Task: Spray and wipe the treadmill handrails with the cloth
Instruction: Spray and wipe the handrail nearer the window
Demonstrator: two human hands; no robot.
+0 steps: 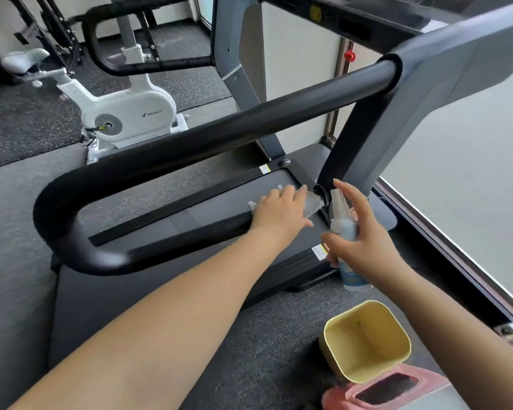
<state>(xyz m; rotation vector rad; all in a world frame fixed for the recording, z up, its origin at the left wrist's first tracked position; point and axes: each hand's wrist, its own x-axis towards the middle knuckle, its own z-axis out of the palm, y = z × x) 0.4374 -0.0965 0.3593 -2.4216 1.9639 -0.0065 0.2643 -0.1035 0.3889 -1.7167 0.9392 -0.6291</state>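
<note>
The black padded treadmill handrail (219,128) loops from the grey console post down and back along a lower bar. My left hand (279,214) presses a pale cloth (311,205) flat against the lower bar near its joint with the post. My right hand (365,241) grips a white and light-blue spray bottle (345,229), held upright with its nozzle close to the same joint. Most of the cloth is hidden under my left hand.
A yellow bin (367,341) and a pink container (397,392) stand on the floor by my right arm. A white exercise bike (131,113) stands beyond the treadmill at left. A window frame (444,247) runs along the right.
</note>
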